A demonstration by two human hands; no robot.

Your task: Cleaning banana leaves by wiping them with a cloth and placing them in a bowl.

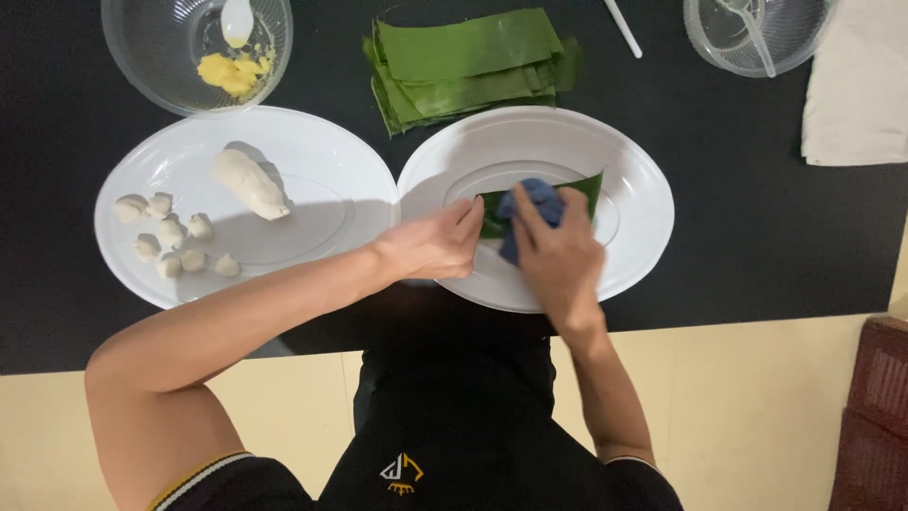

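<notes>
A strip of green banana leaf (582, 186) lies on the right white oval plate (643, 227). My left hand (437, 244) presses its fingertips on the leaf's left end, holding it flat. My right hand (558, 254) grips a blue cloth (535, 202) and presses it on the middle of the leaf. Most of the leaf is hidden under the cloth and my hands.
The left white plate (312, 156) carries a log of white dough (249, 183) and several small dough pieces (170, 241). Behind it, a clear bowl (151, 47) holds yellow filling (230, 72) and a white spoon. A stack of banana leaves (468, 66), another clear bowl (757, 36) and a beige cloth (859, 85) lie at the back.
</notes>
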